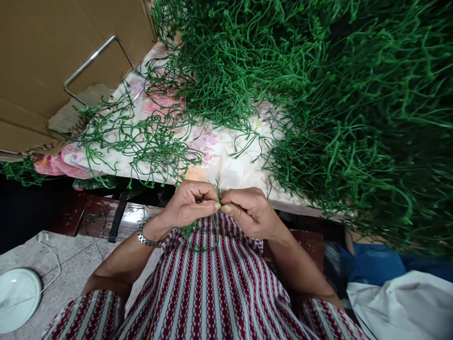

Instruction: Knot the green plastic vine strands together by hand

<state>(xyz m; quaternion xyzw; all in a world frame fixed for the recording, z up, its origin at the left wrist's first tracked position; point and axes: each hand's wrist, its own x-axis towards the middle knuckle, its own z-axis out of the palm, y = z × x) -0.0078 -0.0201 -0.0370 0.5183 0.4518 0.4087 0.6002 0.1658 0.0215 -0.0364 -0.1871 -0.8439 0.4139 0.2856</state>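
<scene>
My left hand (191, 204) and my right hand (250, 212) meet at the table's near edge, in front of my striped shirt. Both are closed in a pinch, thumb tips nearly touching, on a thin green plastic plant stem (218, 192). The fingers hide most of the stem, and its joint cannot be made out. Loose green strands (201, 248) hang below my left hand against the shirt. Just beyond the hands, a floral cloth (233, 153) covers the table, with a scattered group of green stems (148, 151) on its left part.
A large heap of green stems (255, 61) covers the back and right. At the left stands a cardboard box (46, 56) beside a bent metal rod frame (90, 60). A round white lid-like thing (17, 300) lies low at left; white fabric (403, 302) is at lower right.
</scene>
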